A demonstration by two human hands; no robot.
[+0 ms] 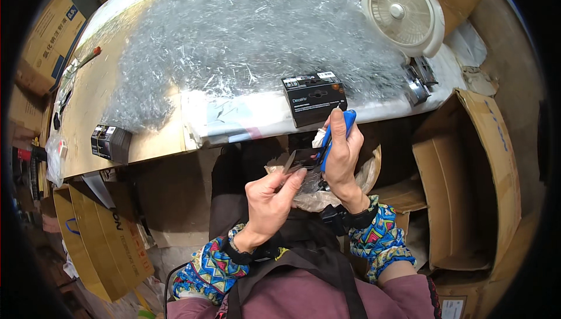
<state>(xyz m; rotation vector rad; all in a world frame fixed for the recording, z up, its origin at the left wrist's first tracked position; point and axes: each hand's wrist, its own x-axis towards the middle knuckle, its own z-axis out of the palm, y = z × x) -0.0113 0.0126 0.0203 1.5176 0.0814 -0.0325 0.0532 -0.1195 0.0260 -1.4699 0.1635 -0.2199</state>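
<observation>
My right hand (345, 158) is closed around a blue-handled hand tool (327, 145) that looks like scissors or snips. In front of it my left hand (272, 198) pinches a small dark flat piece (305, 158) between thumb and fingers. A thin pale edge sticks up beside the left fingertips; I cannot tell what it belongs to. Both hands are above my lap, just off the table's near edge. Beneath them lies a crumpled clear plastic bag (315, 200) with dark bits in it. Just beyond the right hand, a black printed box (315, 108) sits at the table edge.
A large heap of clear plastic shreds (251, 33) covers much of the table (155, 155). A bundle of black cards (111, 144) is at the left edge. At the back right stands a white fan (400, 12). Open cartons (467, 196) flank me, with a yellow one (105, 243) at left.
</observation>
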